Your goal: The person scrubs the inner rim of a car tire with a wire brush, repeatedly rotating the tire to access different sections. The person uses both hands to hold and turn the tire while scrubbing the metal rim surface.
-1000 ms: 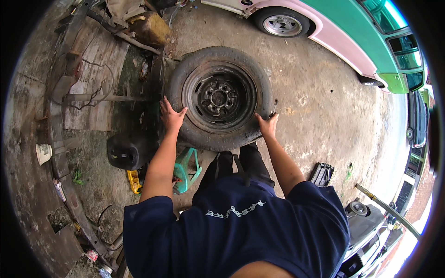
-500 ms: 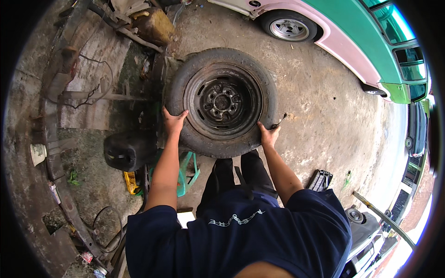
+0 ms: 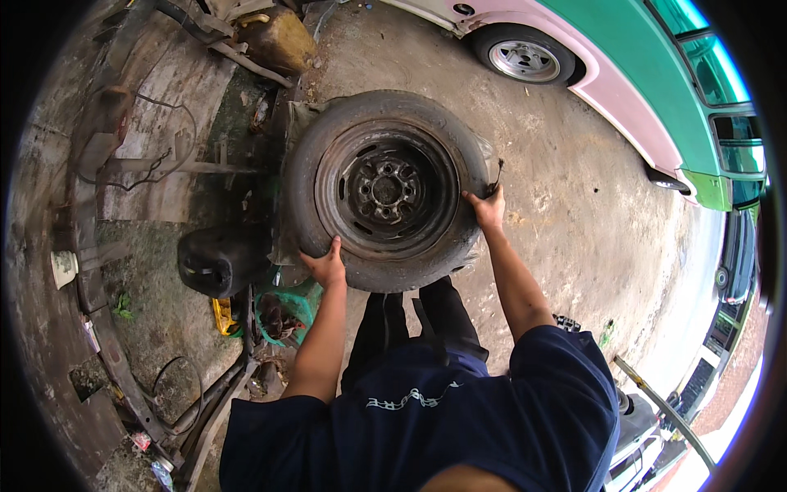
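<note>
A dusty black car wheel (image 3: pixel 387 261), a tyre on a dark steel rim, is in front of my legs with its hub face up. My left hand (image 3: pixel 326 266) grips its near left side, thumb on the sidewall and fingers out of sight beneath. On the right side my right hand (image 3: pixel 489 211) holds the tyre edge, its thumb at the sidewall. A small dark, thin thing (image 3: pixel 497 179) sticks out by the right fingers; its kind is unclear. What lies under the wheel is mostly hidden.
A black plastic container (image 3: pixel 215 261) stands left of the wheel, near a green basket (image 3: pixel 303 307) with dark stuff in it. A yellowish jerrycan (image 3: pixel 279 41) is at the far left. The pink and green van (image 3: pixel 631 98) is parked at far right. Metal frame parts (image 3: pixel 98 287) line the left.
The wheel has turned counter-clockwise between my hands and shifted slightly nearer and left. My left hand has moved nearer, my right hand farther away. Both keep their grip.
</note>
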Motion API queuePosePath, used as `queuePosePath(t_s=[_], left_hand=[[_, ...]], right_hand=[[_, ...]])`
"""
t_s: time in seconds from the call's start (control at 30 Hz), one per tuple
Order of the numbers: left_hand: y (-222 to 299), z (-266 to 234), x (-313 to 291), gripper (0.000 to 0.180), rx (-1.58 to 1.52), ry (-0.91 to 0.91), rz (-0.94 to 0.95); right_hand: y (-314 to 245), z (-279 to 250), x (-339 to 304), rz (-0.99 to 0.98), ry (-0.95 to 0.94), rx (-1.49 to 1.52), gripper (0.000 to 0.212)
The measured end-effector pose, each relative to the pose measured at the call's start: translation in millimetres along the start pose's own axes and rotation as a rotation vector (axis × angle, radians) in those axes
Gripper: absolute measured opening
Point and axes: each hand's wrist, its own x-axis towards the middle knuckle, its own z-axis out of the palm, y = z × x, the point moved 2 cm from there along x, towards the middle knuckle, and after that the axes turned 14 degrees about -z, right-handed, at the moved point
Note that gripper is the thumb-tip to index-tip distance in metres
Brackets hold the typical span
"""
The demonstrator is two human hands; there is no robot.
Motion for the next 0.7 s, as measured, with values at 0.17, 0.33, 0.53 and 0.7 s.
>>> queuePosePath(t_s=[0.17,0.33,0.53,0.7], left_hand=[[-35,24,-57,0.116,-0.179,0.023,-0.243],[-41,27,-49,0.115,-0.309,-0.058,-0.182],[6,-1,-15,0.117,0.022,0.069,0.242],[62,-11,18,0.106,0.352,0.086,0.525]], right_hand=[[-24,13,90,-0.226,-0.284,-0.071,0.090],[-36,10,106,-0.249,-0.451,-0.243,0.098],[-38,11,70,-0.247,-0.210,-0.211,0.090],[-49,7,8,-0.294,-0.054,-0.283,0.071]])
